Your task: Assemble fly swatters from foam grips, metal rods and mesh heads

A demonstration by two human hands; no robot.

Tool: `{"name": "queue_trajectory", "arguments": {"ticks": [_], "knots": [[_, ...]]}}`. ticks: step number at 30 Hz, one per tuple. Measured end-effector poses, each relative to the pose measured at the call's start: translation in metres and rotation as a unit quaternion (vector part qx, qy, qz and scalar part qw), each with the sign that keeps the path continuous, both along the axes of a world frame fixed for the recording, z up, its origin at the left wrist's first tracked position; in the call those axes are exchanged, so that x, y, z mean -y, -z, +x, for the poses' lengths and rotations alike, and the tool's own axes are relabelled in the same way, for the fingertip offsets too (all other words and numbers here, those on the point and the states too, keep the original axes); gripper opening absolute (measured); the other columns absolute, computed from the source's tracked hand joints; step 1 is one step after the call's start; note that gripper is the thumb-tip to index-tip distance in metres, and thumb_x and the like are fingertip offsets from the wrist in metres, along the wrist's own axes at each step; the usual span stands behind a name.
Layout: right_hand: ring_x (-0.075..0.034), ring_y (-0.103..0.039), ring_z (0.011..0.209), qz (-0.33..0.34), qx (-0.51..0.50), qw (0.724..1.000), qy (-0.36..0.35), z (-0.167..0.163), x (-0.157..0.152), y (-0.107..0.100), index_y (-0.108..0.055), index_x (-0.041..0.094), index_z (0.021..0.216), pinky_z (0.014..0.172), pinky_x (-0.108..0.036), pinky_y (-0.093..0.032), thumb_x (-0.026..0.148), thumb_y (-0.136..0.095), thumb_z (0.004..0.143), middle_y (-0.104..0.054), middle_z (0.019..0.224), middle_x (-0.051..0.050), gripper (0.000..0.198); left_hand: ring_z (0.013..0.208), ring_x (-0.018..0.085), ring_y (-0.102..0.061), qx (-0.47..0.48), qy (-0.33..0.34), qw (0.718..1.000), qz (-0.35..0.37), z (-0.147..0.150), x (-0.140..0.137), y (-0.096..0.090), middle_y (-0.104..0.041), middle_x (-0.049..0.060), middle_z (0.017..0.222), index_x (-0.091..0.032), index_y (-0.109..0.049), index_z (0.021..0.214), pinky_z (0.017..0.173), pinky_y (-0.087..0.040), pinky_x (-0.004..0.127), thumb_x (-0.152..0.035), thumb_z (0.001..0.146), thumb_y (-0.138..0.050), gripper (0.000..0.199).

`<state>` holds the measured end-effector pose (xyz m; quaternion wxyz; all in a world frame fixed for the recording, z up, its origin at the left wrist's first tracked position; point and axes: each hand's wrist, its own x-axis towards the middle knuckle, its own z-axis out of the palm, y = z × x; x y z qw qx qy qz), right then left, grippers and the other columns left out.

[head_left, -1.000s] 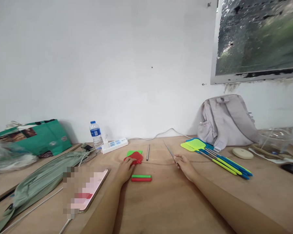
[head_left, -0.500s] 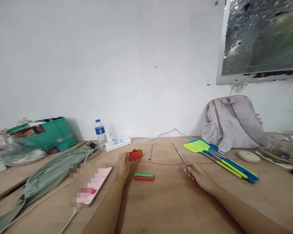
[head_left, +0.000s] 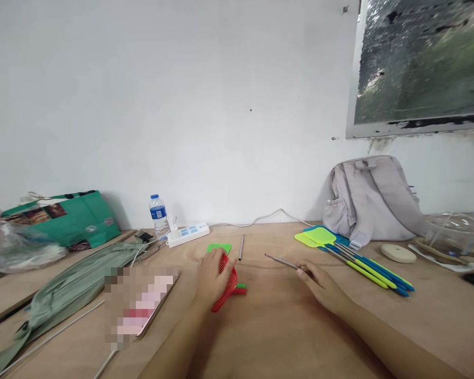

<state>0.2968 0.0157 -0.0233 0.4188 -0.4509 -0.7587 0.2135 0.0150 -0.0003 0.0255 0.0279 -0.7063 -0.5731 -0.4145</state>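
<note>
My left hand (head_left: 213, 276) is closed around the edge of a red perforated fly swatter head (head_left: 229, 284), tilted steeply above the table. Just behind it lies a green fly swatter head (head_left: 222, 246). A red handle (head_left: 240, 291) and a green handle (head_left: 240, 286) lie side by side, partly hidden by the red head. My right hand (head_left: 316, 279) grips one end of a thin metal rod (head_left: 280, 260), whose free tip points left toward the red head without touching it. Between the hands, farther back, a second metal rod (head_left: 241, 247) rests on the wood.
Assembled yellow and blue fly swatters (head_left: 359, 260) lie to the right, before a grey backpack (head_left: 373, 200). A round white object (head_left: 398, 253) sits beyond them. On the left are a phone (head_left: 150, 305), a power strip (head_left: 188, 235), a water bottle (head_left: 158, 216) and a green bag (head_left: 90, 221).
My left hand has turned the red head from nearly level to steep and brought it nearer and rightward, uncovering the green head. The rod in my right hand has swung lower, its tip leftward.
</note>
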Motion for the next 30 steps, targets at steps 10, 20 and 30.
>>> {"name": "queue_trajectory", "arguments": {"ticks": [10, 20, 30], "knots": [[-0.021, -0.054, 0.087, 0.069, 0.086, 0.994, -0.021, -0.004, 0.005, -0.002, -0.056, 0.020, 0.090, 0.077, -0.034, -0.042, 0.039, -0.038, 0.085, -0.060, 0.092, -0.007, 0.027, 0.082, 0.023, -0.049, -0.191, 0.037, 0.980, -0.039, 0.026, 0.018, -0.004, -0.054, 0.003, 0.085, -0.021, -0.045, 0.078, 0.074, -0.033, 0.035, -0.044, 0.065, -0.055, 0.027], [-0.020, -0.054, 0.084, 0.089, 0.128, 0.987, -0.027, -0.008, 0.006, 0.001, -0.056, 0.020, 0.089, 0.074, -0.033, -0.042, 0.034, -0.042, 0.083, -0.059, 0.089, -0.007, 0.021, 0.081, 0.023, -0.048, -0.238, 0.037, 0.969, -0.055, 0.031, 0.021, -0.003, -0.054, 0.004, 0.086, -0.022, -0.043, 0.075, 0.074, -0.034, 0.035, -0.034, 0.065, -0.051, 0.017], [-0.021, -0.053, 0.084, 0.106, 0.124, 0.987, 0.009, -0.003, 0.007, -0.007, -0.055, 0.020, 0.086, 0.074, -0.035, -0.042, 0.036, -0.040, 0.083, -0.059, 0.087, -0.008, 0.023, 0.081, 0.024, -0.050, -0.211, 0.032, 0.975, -0.067, 0.028, 0.017, -0.001, -0.055, 0.005, 0.084, -0.022, -0.043, 0.073, 0.073, -0.034, 0.035, -0.032, 0.066, -0.050, 0.014]]}}
